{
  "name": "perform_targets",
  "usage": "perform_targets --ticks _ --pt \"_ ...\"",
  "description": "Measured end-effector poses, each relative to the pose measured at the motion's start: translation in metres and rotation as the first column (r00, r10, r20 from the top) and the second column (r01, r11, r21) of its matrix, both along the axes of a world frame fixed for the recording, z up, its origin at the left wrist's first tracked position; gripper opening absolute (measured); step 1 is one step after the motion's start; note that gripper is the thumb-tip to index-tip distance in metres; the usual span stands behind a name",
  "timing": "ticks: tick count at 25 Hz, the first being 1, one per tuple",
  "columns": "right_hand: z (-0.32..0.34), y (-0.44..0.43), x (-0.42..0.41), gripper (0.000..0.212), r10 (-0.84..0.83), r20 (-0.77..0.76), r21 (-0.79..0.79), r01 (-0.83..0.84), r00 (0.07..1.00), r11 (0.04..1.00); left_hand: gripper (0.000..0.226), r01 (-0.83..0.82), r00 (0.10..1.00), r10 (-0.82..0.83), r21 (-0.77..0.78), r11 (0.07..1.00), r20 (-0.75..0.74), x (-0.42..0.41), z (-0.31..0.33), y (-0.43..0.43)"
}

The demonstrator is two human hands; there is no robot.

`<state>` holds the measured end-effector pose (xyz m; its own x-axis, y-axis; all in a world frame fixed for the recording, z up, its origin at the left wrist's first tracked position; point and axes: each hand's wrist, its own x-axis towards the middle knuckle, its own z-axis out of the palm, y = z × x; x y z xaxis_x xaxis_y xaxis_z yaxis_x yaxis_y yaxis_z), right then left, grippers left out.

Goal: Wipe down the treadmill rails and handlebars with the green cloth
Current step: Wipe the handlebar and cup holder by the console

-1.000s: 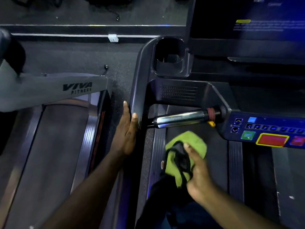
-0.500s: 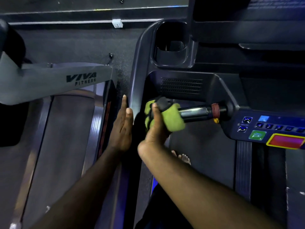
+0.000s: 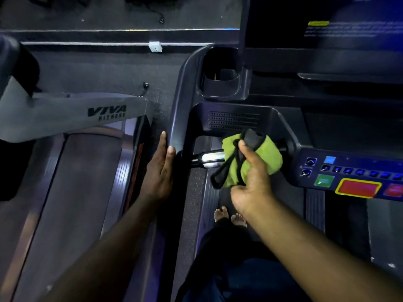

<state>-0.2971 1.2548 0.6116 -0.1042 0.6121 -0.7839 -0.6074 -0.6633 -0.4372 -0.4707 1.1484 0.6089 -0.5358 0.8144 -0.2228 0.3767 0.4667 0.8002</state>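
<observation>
Right hand (image 3: pixel 250 184) grips green cloth (image 3: pixel 268 158) round chrome handlebar (image 3: pixel 210 159); left hand (image 3: pixel 158 173) lies flat against side rail (image 3: pixel 177 118).

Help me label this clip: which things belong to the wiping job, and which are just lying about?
Job: green cloth, chrome handlebar, side rail, right hand.
Lying about: cup holder, red button, neighbouring treadmill, screen.

Green cloth (image 3: pixel 265 156) in right hand (image 3: pixel 250 182) on handlebar (image 3: pixel 210 159)
</observation>
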Motion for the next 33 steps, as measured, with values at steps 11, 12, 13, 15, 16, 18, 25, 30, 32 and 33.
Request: perform_targets --ticks 11,12,13,15,16,18,25,30,32,33 --pt "0.004 -0.054 -0.062 0.043 0.343 -0.017 -0.056 -0.343 0.939 0.938 0.074 0.002 0.999 -0.003 0.046 0.999 0.034 -0.004 -0.008 0.005" --pt "0.007 -0.056 -0.050 0.043 0.378 0.002 -0.048 -0.377 0.926 0.925 0.076 0.003 0.999 -0.005 0.049 0.999 0.049 -0.004 -0.010 0.005" --pt "0.017 -0.058 -0.037 0.040 0.423 0.016 -0.050 -0.422 0.906 0.905 0.077 0.003 1.000 -0.005 0.058 0.998 0.030 -0.005 -0.012 0.005" --pt "0.041 -0.059 0.001 0.029 0.570 0.008 -0.040 -0.569 0.822 0.821 0.079 0.013 0.977 0.001 0.069 0.998 -0.212 -0.008 -0.015 0.005" --pt "0.056 -0.055 0.019 0.024 0.659 -0.002 0.002 -0.659 0.752 0.752 0.079 0.059 0.922 -0.030 0.063 0.996 -0.386 -0.009 -0.015 0.005" --pt "0.098 -0.032 0.050 0.036 0.806 0.073 0.220 -0.798 0.587 0.561 0.074 0.273 0.785 -0.178 0.074 0.959 -0.593 -0.007 -0.010 0.001" --pt "0.137 0.134 0.059 0.061 -0.463 0.834 -0.459 -0.843 -0.301 -0.280 0.077 0.547 0.546 -0.652 -0.365 0.753 -0.527 0.055 0.005 0.059" --pt "0.135 0.154 0.054 0.063 -0.588 0.644 -0.754 -0.534 -0.490 -0.382 0.051 0.414 0.680 -0.580 -0.419 0.808 -0.448 0.065 0.004 0.090" --pt "0.139 0.156 0.048 0.085 -0.511 0.661 -0.751 -0.476 -0.550 -0.458 0.046 0.397 0.677 -0.580 -0.439 0.806 -0.454 0.062 0.004 0.095" --pt "0.138 0.154 0.044 0.093 -0.461 0.673 -0.735 -0.452 -0.578 -0.506 0.045 0.410 0.675 -0.592 -0.443 0.797 -0.441 0.060 0.004 0.098"
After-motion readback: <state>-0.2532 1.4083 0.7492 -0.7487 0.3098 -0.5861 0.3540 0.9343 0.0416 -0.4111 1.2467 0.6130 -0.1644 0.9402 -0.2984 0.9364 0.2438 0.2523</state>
